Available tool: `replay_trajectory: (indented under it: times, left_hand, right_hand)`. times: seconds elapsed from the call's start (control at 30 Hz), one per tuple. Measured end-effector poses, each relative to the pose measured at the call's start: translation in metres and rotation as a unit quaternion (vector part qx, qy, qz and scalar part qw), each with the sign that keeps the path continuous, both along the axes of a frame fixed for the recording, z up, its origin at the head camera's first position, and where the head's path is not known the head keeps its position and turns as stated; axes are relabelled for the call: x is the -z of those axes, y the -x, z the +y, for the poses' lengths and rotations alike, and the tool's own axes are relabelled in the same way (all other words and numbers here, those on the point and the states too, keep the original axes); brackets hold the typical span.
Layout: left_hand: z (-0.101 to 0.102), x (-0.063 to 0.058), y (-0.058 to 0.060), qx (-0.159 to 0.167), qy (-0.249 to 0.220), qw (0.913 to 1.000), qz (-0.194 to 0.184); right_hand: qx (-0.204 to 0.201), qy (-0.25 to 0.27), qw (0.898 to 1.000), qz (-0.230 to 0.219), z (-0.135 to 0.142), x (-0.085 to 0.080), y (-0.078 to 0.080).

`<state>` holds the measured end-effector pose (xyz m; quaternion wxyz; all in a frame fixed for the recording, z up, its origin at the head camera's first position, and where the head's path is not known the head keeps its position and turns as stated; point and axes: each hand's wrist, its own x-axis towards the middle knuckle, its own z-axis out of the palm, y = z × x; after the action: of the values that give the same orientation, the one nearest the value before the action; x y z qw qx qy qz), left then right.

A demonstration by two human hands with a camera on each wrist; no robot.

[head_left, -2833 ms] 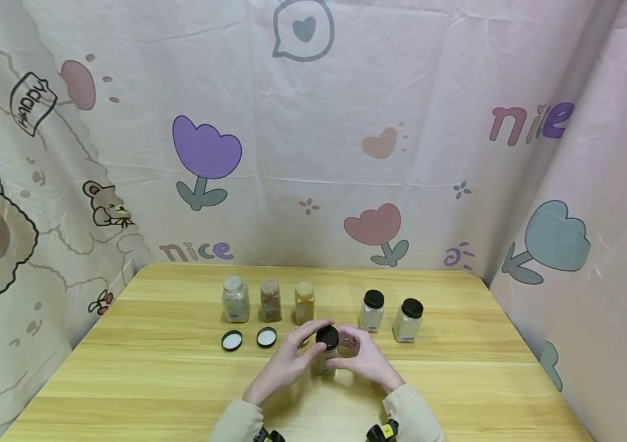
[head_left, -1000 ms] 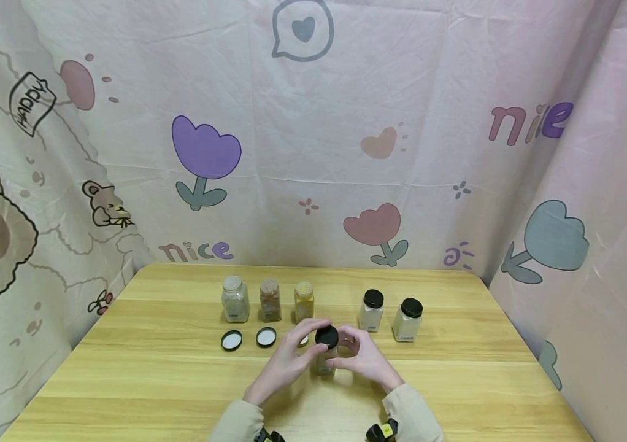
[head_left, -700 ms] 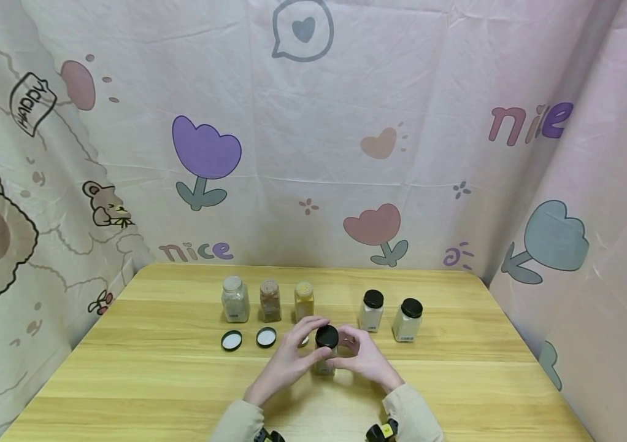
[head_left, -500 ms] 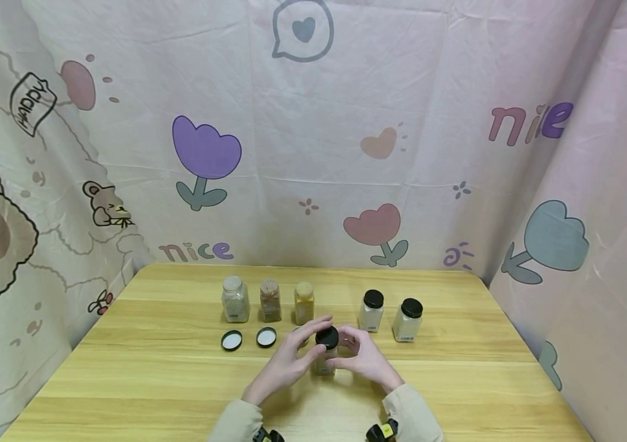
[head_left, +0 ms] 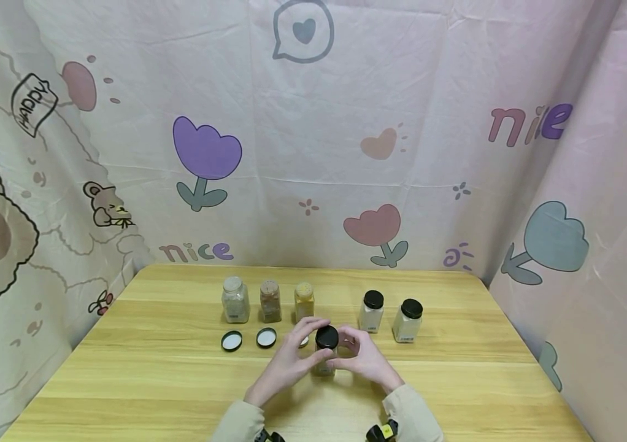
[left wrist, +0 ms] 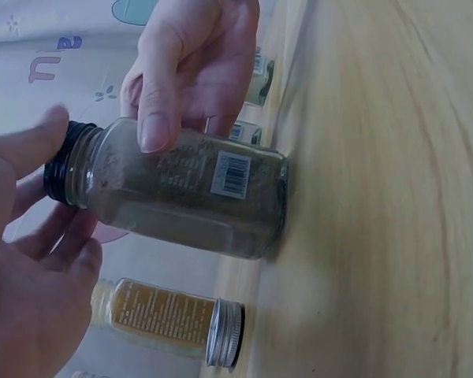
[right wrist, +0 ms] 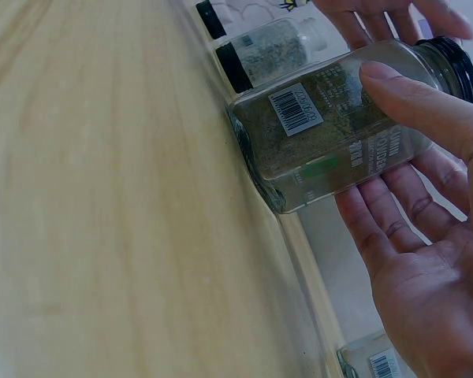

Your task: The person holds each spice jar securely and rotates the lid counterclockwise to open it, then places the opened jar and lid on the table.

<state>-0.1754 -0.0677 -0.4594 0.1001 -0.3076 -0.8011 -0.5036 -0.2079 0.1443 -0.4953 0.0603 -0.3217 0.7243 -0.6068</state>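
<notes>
In the head view a glass spice jar with a black screw lid stands upright at the table's front middle. My left hand grips that lid from the left, thumb on the near side and fingers behind. On the other side my right hand holds the jar's body, its thumb across the glass in the right wrist view. Brownish powder fills the jar behind a barcode label. Just behind my left hand, a third loose lid is mostly covered by the fingers.
Uncapped jars stand behind on the left: a pale one, a brown one and a yellow one. Two lids lie upturned before them. At right stand two black-capped white jars. A printed curtain hangs behind the table.
My left thumb and fingers have shifted back and forth slightly round the lid; the thumb now sits a little lower and further right. The jar and my right hand have stayed in place.
</notes>
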Motion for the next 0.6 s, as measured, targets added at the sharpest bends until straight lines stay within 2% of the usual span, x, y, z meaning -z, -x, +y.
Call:
replay_trajectory:
  times: [0.23,0.47,0.6]
  left_hand:
    - [-0.0040,-0.0011,-0.0011,0.040,0.006,0.9990,-0.020]
    - [-0.0023,-0.0001,0.0020,0.040,-0.005,0.9992,-0.004]
    - [-0.0004,0.0009,0.0020,0.032,-0.012,0.9994,-0.008]
  right_hand:
    - [0.002,0.002,1.000,-0.005,-0.0001,0.0002,-0.0001]
    - [0.005,0.001,1.000,-0.001,-0.0002,0.0001,0.0000]
    - [0.006,-0.002,1.000,-0.003,0.0001,0.0006,0.0002]
